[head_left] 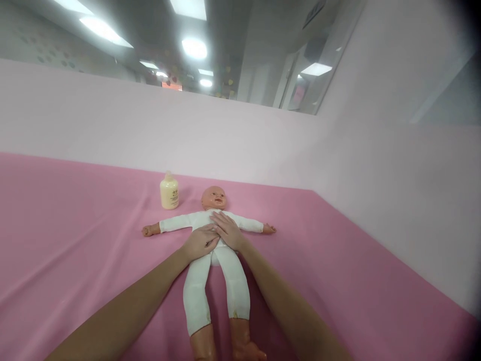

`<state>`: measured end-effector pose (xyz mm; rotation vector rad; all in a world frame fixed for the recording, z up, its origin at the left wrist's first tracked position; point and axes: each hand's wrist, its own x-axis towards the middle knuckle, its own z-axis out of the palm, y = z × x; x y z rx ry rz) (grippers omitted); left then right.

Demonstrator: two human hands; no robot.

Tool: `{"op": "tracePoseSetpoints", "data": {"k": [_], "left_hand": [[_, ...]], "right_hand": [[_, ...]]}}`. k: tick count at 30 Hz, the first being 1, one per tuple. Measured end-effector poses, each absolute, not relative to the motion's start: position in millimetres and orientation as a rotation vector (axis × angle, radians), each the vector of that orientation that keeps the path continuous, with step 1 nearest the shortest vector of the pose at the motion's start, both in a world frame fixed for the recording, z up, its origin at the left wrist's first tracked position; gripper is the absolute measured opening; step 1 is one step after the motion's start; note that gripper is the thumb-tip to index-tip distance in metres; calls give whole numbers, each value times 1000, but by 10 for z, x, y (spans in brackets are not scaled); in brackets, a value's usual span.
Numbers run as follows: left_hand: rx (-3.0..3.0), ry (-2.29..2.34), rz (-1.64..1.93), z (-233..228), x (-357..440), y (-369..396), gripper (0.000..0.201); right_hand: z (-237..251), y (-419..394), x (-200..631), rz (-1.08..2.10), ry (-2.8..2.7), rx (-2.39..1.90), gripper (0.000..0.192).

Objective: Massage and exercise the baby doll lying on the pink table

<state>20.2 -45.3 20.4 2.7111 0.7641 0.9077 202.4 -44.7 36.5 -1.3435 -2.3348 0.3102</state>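
**Both palms flat on the doll's torso**

At centre frame, the baby doll (210, 250) lay face-up on the pink sheet (75, 240), arms spread. The left hand (200, 243) and right hand (228, 231) rested flat on its white bodysuit, fingers loosely extended, gripping nothing. A sideways push risked sliding the doll or bunching the sheet; the lotion bottle (169, 191), near its head, might tip.

Doll (210, 260) supine on table (75, 240), bottle (169, 191) left of head
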Motion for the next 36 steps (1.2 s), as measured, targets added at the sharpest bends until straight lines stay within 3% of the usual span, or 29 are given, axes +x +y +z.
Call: {"op": "tracePoseSetpoints", "data": {"k": [7,16,22,28,33,36], "left_hand": [[2648,833,799,137,230,-368,45],[2479,1451,705,69,353,-323,57],[2204,1716,560,205,491,-220,65],[2125,1793,588,244,513,-283,62],[2296,1784,670,232,501,-446,56],[2425,1709,718,245,495,-478,54]], "right_hand": [[257,-396,1972,324,-2149,-1638,64],[243,-633,1825,202,-2081,-1840,72],[183,-856,1877,101,-2285,-1590,66],[223,-1021,2056,308,-2435,-1140,50],[279,-1016,2039,552,-2139,-1158,30],[330,-917,1969,602,-1889,-1300,41]]}}
